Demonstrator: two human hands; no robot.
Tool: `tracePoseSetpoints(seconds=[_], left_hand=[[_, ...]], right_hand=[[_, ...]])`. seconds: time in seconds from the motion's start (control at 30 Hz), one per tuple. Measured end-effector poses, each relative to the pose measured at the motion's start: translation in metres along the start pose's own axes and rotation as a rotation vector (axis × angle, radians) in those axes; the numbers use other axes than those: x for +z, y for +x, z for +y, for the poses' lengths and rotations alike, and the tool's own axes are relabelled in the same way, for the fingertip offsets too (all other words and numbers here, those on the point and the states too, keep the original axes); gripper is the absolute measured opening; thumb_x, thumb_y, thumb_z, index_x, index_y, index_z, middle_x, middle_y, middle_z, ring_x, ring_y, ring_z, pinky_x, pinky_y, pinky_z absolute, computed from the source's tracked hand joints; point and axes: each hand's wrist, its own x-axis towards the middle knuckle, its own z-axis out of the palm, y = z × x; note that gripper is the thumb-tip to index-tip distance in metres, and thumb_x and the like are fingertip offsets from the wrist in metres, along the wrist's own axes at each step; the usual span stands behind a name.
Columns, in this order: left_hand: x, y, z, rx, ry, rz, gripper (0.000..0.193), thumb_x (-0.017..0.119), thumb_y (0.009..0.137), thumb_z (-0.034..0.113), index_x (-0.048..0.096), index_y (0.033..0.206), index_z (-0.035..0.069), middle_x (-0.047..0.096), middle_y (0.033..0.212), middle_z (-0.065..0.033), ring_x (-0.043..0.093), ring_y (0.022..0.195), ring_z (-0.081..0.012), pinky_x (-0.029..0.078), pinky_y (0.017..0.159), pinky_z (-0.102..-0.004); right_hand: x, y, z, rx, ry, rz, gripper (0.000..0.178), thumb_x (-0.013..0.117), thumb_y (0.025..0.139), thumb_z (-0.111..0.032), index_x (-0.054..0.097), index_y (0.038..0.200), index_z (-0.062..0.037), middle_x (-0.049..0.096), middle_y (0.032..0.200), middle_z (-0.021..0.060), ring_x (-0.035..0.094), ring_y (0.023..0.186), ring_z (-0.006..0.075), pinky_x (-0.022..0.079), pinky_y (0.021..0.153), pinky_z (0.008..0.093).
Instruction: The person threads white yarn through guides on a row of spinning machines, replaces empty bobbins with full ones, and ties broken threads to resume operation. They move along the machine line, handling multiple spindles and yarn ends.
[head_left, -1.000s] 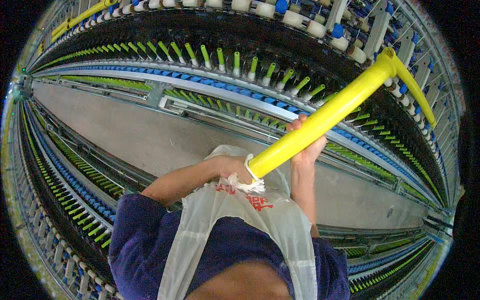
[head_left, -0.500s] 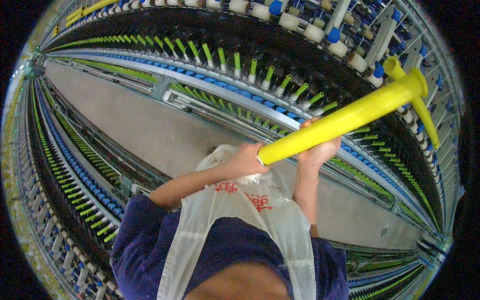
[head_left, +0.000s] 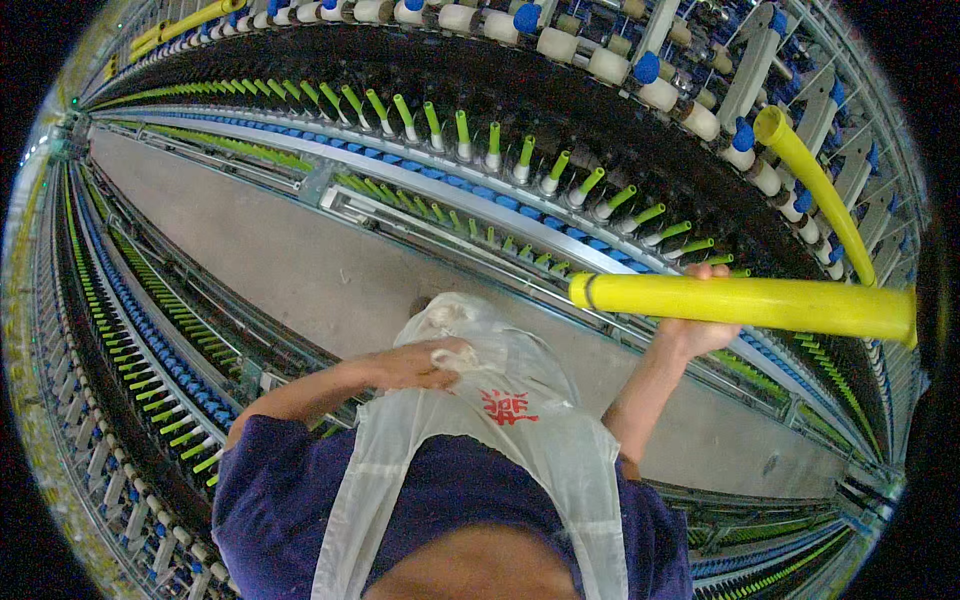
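Note:
My right hand (head_left: 703, 325) is wrapped round a long yellow tube (head_left: 780, 303) with a flared right end, gripping it from beneath near its left part. The tube lies nearly level, in front of the spindle rows. My left hand (head_left: 420, 366) is at the front of the white translucent apron (head_left: 575, 490), its fingers curled at a bunch of white material (head_left: 458, 358). I cannot make out whether that is fluff or apron cloth. A second yellow tube (head_left: 820, 190) hangs at the upper right, apart from both hands.
A spinning frame runs across the front, with a row of green bobbins (head_left: 495, 140), a blue strip (head_left: 470, 185) and white rollers (head_left: 608, 68). Another machine (head_left: 150, 390) stands at the left. A grey floor aisle (head_left: 240, 220) lies between them.
My left hand has left the yellow tube and moved back to the apron. The tube has swung from slanting to nearly level, moving right with my right hand.

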Motion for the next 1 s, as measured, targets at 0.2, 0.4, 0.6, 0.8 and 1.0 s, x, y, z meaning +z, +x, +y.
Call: tracePoseSetpoints(seconds=[0.2,0.4,0.6,0.8,1.0], left_hand=[[0.041,0.016,-0.127,-0.417,0.259,-0.722,0.03,0.053,0.082,0.02,0.053,0.103,-0.002,0.063,0.097,-0.0218,0.06,0.088,-0.0395,0.045,0.079,-0.0449],[0.02,0.082,-0.097,-0.324,0.009,-0.692,0.027,0.052,0.078,0.019,0.061,0.083,-0.006,0.063,0.092,-0.0237,0.062,0.081,-0.0385,0.048,0.069,-0.0462],[-0.018,0.334,0.131,0.897,0.474,0.468,0.029,0.058,0.084,0.019,0.056,0.105,-0.001,0.057,0.11,-0.0198,0.055,0.104,-0.0355,0.047,0.088,-0.0441],[-0.02,0.531,0.194,0.777,0.744,0.527,0.052,0.081,0.05,0.043,0.064,0.088,0.013,0.062,0.083,-0.0087,0.062,0.081,-0.0264,0.048,0.067,-0.0435],[-0.029,0.396,0.15,0.511,0.58,0.36,0.047,0.074,0.054,0.028,0.056,0.091,0.003,0.062,0.083,-0.0171,0.062,0.079,-0.0329,0.051,0.071,-0.0469]], right_hand=[[-0.024,0.001,-0.023,0.012,0.038,-0.009,0.031,0.047,0.088,-0.036,0.054,0.083,-0.0064,0.056,0.077,0.0108,0.05,0.065,0.0221,0.045,0.064,0.0337],[-0.063,-0.012,-0.074,-0.178,-0.009,0.283,0.037,0.042,0.092,-0.042,0.052,0.087,-0.0065,0.055,0.075,0.0115,0.053,0.06,0.0238,0.049,0.057,0.0338],[-0.109,-0.023,-0.096,-0.4,-0.087,0.281,0.027,0.041,0.094,-0.032,0.049,0.092,-0.0069,0.053,0.073,0.0109,0.05,0.058,0.0224,0.048,0.054,0.0327],[-0.113,-0.027,-0.065,-0.289,-0.515,0.393,0.029,0.049,0.087,-0.021,0.051,0.111,-0.0044,0.057,0.093,0.0129,0.057,0.074,0.024,0.053,0.068,0.0437],[-0.055,-0.024,0.018,-0.101,-0.503,0.139,0.028,0.049,0.089,-0.02,0.051,0.111,-0.004,0.057,0.095,0.0131,0.057,0.079,0.0247,0.051,0.072,0.0448]])
